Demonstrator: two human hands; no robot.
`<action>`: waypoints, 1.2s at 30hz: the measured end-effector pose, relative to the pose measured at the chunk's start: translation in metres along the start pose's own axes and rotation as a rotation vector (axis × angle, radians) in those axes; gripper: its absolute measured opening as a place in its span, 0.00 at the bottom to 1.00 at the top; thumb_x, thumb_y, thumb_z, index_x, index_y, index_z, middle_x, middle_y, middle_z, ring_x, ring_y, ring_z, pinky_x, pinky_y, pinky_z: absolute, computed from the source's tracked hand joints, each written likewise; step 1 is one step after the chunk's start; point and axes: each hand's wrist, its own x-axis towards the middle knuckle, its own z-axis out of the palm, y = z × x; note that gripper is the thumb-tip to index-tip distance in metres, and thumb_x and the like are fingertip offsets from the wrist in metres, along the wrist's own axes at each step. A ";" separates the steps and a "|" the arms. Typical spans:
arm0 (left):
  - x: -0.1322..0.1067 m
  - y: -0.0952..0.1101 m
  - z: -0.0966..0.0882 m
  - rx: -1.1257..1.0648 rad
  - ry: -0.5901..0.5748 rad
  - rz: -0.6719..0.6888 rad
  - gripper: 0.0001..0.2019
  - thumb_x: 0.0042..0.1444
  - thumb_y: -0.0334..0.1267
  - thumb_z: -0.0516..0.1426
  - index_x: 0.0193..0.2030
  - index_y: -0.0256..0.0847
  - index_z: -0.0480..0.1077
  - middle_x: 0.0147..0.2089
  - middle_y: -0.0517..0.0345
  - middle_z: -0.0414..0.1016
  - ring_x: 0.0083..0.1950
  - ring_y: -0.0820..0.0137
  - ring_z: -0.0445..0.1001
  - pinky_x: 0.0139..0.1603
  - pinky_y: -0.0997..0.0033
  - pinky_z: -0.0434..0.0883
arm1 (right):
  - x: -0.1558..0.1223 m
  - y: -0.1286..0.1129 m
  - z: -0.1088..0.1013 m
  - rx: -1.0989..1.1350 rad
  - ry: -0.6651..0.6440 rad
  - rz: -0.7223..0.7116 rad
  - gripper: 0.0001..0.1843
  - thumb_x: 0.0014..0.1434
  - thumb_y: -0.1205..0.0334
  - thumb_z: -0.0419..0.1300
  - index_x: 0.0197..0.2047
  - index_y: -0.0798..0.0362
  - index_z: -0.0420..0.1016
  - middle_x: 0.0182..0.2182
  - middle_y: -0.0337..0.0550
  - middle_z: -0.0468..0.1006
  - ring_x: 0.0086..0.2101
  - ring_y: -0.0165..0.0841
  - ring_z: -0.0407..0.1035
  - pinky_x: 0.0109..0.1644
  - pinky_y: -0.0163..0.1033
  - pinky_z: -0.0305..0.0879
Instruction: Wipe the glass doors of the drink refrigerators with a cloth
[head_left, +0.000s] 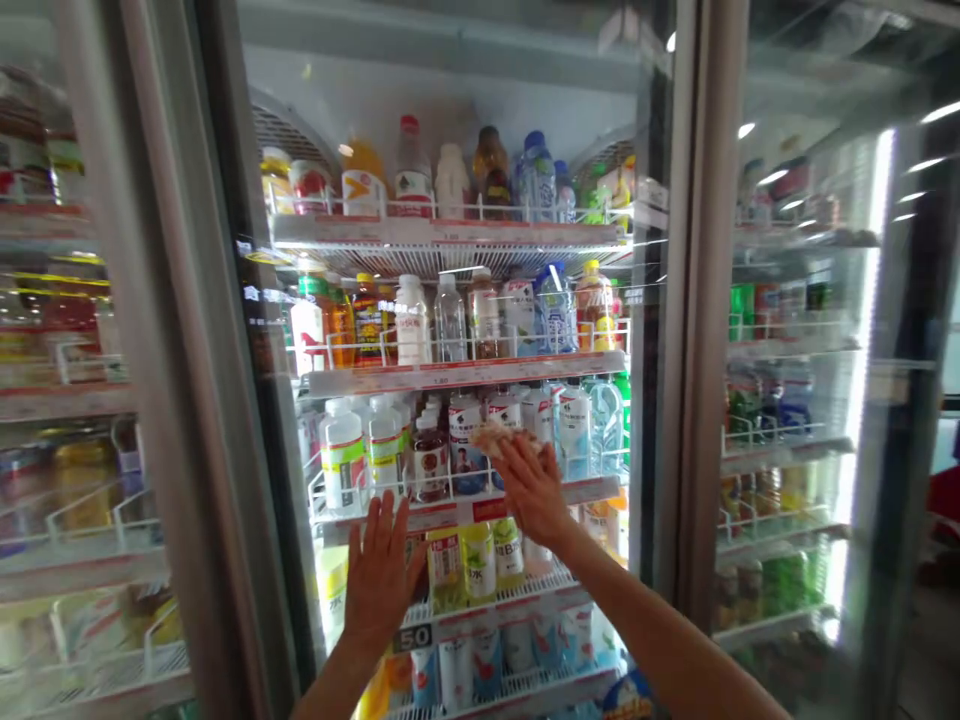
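A glass door (450, 60) of a drinks fridge stands in front of me, with faint reflections on it. My right hand (534, 497) presses a crumpled, pale cloth (496, 438) flat against the glass at mid height. Whether it is fabric or paper I cannot tell. Lower and to the left, my left hand (381, 575) is open, fingers spread and palm toward the pane; it holds nothing. Behind the hands, inside the fridge, are white-capped bottles (343, 455), a dark bottle (430, 460) and yellow-labelled bottles (478, 562).
Metal door frames (694, 330) run up both sides. Another fridge section (787, 350) with stocked shelves is at the right, and one more (60, 400) at the left. Wire-fronted shelves (465, 375) hold rows of bottles. A dark price tag (414, 637) shows low down.
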 end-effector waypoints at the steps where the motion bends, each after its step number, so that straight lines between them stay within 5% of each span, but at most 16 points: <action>1: 0.003 -0.004 -0.002 -0.011 0.002 0.021 0.32 0.62 0.37 0.47 0.69 0.37 0.38 0.72 0.48 0.38 0.72 0.65 0.35 0.70 0.57 0.38 | 0.001 0.008 -0.001 -0.024 0.011 0.021 0.30 0.61 0.65 0.48 0.67 0.45 0.50 0.63 0.44 0.59 0.64 0.36 0.47 0.67 0.54 0.36; 6: 0.050 -0.029 -0.012 -0.041 0.095 -0.049 0.32 0.62 0.38 0.47 0.69 0.40 0.36 0.72 0.49 0.37 0.72 0.65 0.36 0.70 0.55 0.39 | 0.037 0.046 -0.002 -0.224 0.358 0.558 0.30 0.64 0.64 0.43 0.68 0.49 0.45 0.66 0.53 0.51 0.65 0.45 0.43 0.61 0.62 0.46; 12: 0.085 -0.043 -0.001 -0.038 0.137 -0.143 0.32 0.63 0.42 0.46 0.69 0.42 0.33 0.72 0.47 0.36 0.72 0.60 0.34 0.68 0.46 0.39 | 0.058 0.006 0.006 -0.054 0.066 0.029 0.34 0.62 0.65 0.47 0.69 0.44 0.39 0.65 0.43 0.54 0.65 0.38 0.45 0.67 0.55 0.36; 14: 0.082 -0.044 0.002 -0.039 0.139 -0.146 0.33 0.63 0.42 0.47 0.69 0.43 0.33 0.72 0.47 0.37 0.72 0.60 0.36 0.68 0.46 0.40 | 0.064 0.022 0.003 -0.106 0.129 0.130 0.32 0.63 0.65 0.46 0.68 0.44 0.40 0.66 0.43 0.53 0.65 0.39 0.45 0.67 0.56 0.36; 17: 0.077 -0.044 0.004 -0.036 0.142 -0.149 0.33 0.62 0.42 0.48 0.69 0.44 0.33 0.72 0.48 0.37 0.72 0.59 0.37 0.68 0.45 0.41 | 0.080 0.046 0.001 -0.216 0.327 0.478 0.30 0.64 0.65 0.43 0.68 0.48 0.43 0.66 0.49 0.51 0.65 0.45 0.43 0.63 0.61 0.42; 19: 0.077 -0.044 0.004 -0.039 0.142 -0.152 0.34 0.62 0.42 0.48 0.69 0.45 0.33 0.72 0.48 0.37 0.72 0.59 0.37 0.68 0.45 0.41 | 0.086 0.038 0.004 -0.210 0.321 0.481 0.30 0.64 0.65 0.43 0.69 0.50 0.43 0.66 0.51 0.52 0.65 0.46 0.42 0.63 0.61 0.43; 24: 0.079 -0.045 0.001 -0.030 0.147 -0.144 0.33 0.63 0.42 0.47 0.69 0.45 0.33 0.72 0.49 0.38 0.72 0.60 0.37 0.68 0.46 0.42 | 0.072 -0.005 0.007 -0.066 0.045 -0.018 0.33 0.62 0.66 0.46 0.69 0.47 0.41 0.63 0.44 0.60 0.65 0.37 0.45 0.67 0.54 0.36; 26: 0.080 -0.044 0.000 -0.014 0.151 -0.124 0.32 0.63 0.41 0.46 0.69 0.44 0.33 0.72 0.48 0.37 0.72 0.60 0.36 0.68 0.47 0.42 | 0.074 0.013 0.004 -0.108 0.102 0.081 0.32 0.63 0.66 0.44 0.69 0.46 0.40 0.63 0.45 0.58 0.65 0.38 0.45 0.66 0.57 0.37; 30: 0.080 -0.044 -0.002 0.004 0.152 -0.101 0.31 0.63 0.42 0.45 0.69 0.42 0.34 0.72 0.47 0.37 0.72 0.60 0.36 0.68 0.48 0.42 | 0.101 0.055 0.003 -0.235 0.372 0.531 0.31 0.64 0.65 0.42 0.69 0.48 0.42 0.65 0.50 0.52 0.64 0.47 0.44 0.61 0.64 0.43; 32: 0.080 -0.045 -0.002 0.005 0.147 -0.107 0.32 0.63 0.42 0.46 0.69 0.42 0.34 0.71 0.46 0.38 0.72 0.60 0.37 0.68 0.47 0.42 | 0.111 0.045 0.007 -0.217 0.327 0.456 0.31 0.63 0.65 0.43 0.69 0.49 0.43 0.65 0.50 0.52 0.65 0.46 0.42 0.63 0.62 0.42; 36: 0.080 -0.046 -0.004 0.005 0.134 -0.102 0.32 0.63 0.43 0.45 0.69 0.42 0.34 0.71 0.46 0.39 0.72 0.60 0.38 0.68 0.47 0.43 | 0.109 0.009 0.010 -0.098 0.022 -0.031 0.30 0.62 0.64 0.47 0.67 0.45 0.48 0.65 0.40 0.55 0.65 0.37 0.42 0.68 0.53 0.36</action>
